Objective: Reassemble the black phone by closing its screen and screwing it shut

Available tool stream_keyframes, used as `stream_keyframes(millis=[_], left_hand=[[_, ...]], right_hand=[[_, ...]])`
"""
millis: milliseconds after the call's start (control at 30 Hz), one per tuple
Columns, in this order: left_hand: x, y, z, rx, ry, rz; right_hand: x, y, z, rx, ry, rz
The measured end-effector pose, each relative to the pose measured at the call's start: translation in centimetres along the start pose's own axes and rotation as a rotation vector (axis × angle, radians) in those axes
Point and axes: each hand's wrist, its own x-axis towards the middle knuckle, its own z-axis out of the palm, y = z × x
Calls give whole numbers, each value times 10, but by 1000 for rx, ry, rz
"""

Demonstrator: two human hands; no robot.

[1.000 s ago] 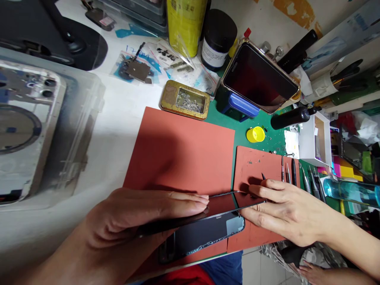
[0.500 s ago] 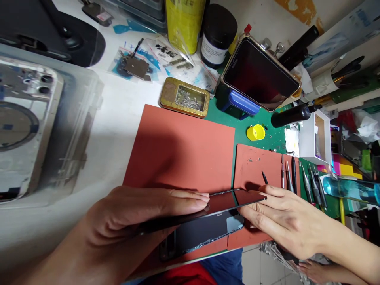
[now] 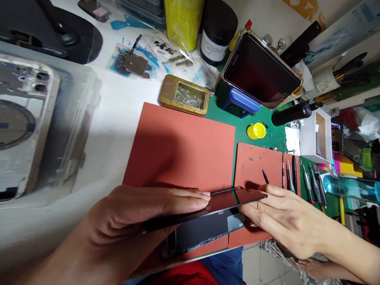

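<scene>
A glossy dark phone screen [image 3: 219, 202] is tilted up over a thin dark phone part [image 3: 204, 235], with a gap between them facing me. My left hand [image 3: 154, 208] grips the screen's left part, fingers flat on its top face and thumb hidden beneath. At the right end, my right hand [image 3: 282, 215] has its fingers closed on the screen's edge; some fingertips are hidden. A black pointed tool [image 3: 265, 176] sticks out beyond that hand. Whether the hand holds it I cannot tell. Both phone parts are over the red mats, close to the table's front edge.
Beyond my hands lie a large red mat [image 3: 184, 146] and a smaller one [image 3: 252, 158]. Several screwdrivers [image 3: 311, 184] lie at right. A tin of screws [image 3: 184, 95], yellow cap [image 3: 256, 130] and propped phone [image 3: 261, 71] stand farther back. A plastic case [image 3: 74, 130] is at left.
The view has shifted very slightly. My hands and the phone parts keep nearly the same position and tilt.
</scene>
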Motion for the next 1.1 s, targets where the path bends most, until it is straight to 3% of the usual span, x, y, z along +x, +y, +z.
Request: stream_keyframes(millis=[333, 767, 1100], left_hand=[[14, 14, 1, -53, -10, -15], [13, 15, 4, -69, -15, -68], [13, 10, 2, -31, -38, -25]], right_hand=[[3, -2, -1, -90, 50, -78], [-4, -5, 4, -92, 19, -58], [2, -13, 4, -36, 77, 7]])
